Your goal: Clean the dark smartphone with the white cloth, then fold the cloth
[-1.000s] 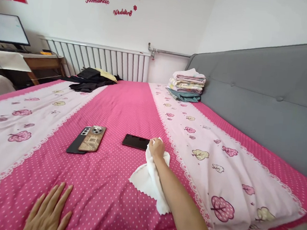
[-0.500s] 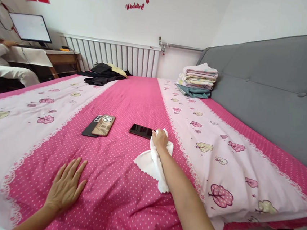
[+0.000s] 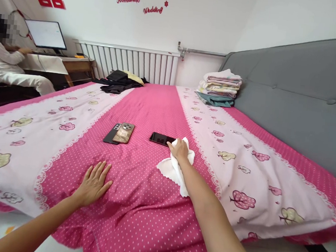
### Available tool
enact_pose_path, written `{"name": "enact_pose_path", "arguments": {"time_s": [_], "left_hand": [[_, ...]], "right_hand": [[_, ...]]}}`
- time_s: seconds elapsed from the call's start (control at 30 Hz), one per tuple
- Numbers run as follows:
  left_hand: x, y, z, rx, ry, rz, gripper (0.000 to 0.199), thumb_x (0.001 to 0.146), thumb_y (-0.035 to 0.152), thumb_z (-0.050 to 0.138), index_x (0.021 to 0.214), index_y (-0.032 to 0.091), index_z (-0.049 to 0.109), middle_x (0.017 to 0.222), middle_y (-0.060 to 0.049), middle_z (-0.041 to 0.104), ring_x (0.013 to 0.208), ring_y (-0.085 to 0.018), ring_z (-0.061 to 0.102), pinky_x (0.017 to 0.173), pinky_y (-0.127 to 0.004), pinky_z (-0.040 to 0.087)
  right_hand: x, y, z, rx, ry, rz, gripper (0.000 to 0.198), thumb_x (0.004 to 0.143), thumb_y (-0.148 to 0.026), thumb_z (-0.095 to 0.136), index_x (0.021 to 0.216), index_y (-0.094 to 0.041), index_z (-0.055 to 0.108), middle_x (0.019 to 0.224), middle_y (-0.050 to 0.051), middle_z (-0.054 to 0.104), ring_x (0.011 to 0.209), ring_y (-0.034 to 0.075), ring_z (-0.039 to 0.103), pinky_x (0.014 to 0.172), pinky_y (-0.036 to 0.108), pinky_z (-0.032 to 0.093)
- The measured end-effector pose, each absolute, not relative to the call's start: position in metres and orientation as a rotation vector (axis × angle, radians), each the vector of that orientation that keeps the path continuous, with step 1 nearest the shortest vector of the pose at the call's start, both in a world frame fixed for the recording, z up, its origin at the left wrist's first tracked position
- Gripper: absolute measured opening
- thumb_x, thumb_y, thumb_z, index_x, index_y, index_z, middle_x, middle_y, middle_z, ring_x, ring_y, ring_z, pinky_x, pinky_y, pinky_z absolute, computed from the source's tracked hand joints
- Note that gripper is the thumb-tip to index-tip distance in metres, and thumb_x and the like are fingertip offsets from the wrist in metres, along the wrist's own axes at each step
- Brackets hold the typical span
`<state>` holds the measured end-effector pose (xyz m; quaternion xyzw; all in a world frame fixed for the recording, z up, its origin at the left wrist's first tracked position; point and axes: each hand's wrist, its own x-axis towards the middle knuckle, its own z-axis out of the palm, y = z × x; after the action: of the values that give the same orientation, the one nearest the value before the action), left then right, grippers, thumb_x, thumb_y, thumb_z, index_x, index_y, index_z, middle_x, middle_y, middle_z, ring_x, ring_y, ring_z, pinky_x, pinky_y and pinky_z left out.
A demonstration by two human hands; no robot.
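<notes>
My right hand [image 3: 180,149] is closed on a white cloth [image 3: 172,170], part of which trails over the bedspread. It rests against the right end of a black phone [image 3: 160,138] that lies screen up; that end is hidden by hand and cloth. Flat on the pink dotted bedspread [image 3: 140,171], fingers a little apart, my left hand [image 3: 94,184] holds nothing. Beyond it lie a dark phone [image 3: 110,135] and, partly on top of it, a phone in a brown patterned case [image 3: 124,133], both back up with camera lenses showing.
Folded cloths [image 3: 220,87] are stacked by the grey headboard [image 3: 297,83]. Dark clothes [image 3: 120,82] lie at the bed's far edge, before a white radiator [image 3: 126,60]. At left, a person in white [image 3: 5,67] sits at a desk with a monitor [image 3: 46,34].
The view has shifted, so everything sits further right in it and more of the bed's near edge shows. My hands keep about the same places on the bed; the phones have not visibly moved.
</notes>
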<state>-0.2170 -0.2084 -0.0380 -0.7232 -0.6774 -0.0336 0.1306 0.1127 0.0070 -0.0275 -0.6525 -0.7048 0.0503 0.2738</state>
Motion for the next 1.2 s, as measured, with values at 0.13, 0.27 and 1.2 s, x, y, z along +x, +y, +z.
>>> {"name": "enact_pose_path", "arguments": {"time_s": [0.13,0.27,1.2], "left_hand": [[-0.22,-0.203,-0.04,-2.106,-2.041,-0.045,0.068,0.083,0.051,0.026,0.136,0.01,0.036,0.143,-0.015,0.034,0.134,-0.029,0.026,0.107,-0.048,0.013],[-0.223,-0.199,-0.041,-2.113,-2.122,0.023,0.069,0.082,0.052,0.027,0.138,0.012,0.034,0.146,-0.014,0.03,0.135,-0.029,0.022,0.107,-0.049,0.013],[-0.219,-0.197,-0.032,-2.156,-2.229,0.077,0.072,0.082,0.055,0.025,0.141,0.015,0.027,0.148,-0.012,0.025,0.137,-0.028,0.016,0.107,-0.048,0.01]], "right_hand": [[0.113,0.005,-0.027,-1.756,-1.919,0.142,0.07,0.079,-0.061,0.047,0.12,-0.004,0.047,0.111,0.021,0.056,0.106,0.03,0.049,0.089,0.037,0.034],[0.113,0.005,-0.027,-1.757,-1.945,0.15,0.076,0.074,-0.062,0.052,0.122,-0.004,0.044,0.112,0.021,0.055,0.108,0.03,0.049,0.09,0.036,0.033],[0.112,0.008,-0.031,-1.779,-1.979,0.127,0.078,0.072,-0.058,0.057,0.127,-0.006,0.04,0.127,0.019,0.048,0.117,0.03,0.042,0.094,0.036,0.032]]}}
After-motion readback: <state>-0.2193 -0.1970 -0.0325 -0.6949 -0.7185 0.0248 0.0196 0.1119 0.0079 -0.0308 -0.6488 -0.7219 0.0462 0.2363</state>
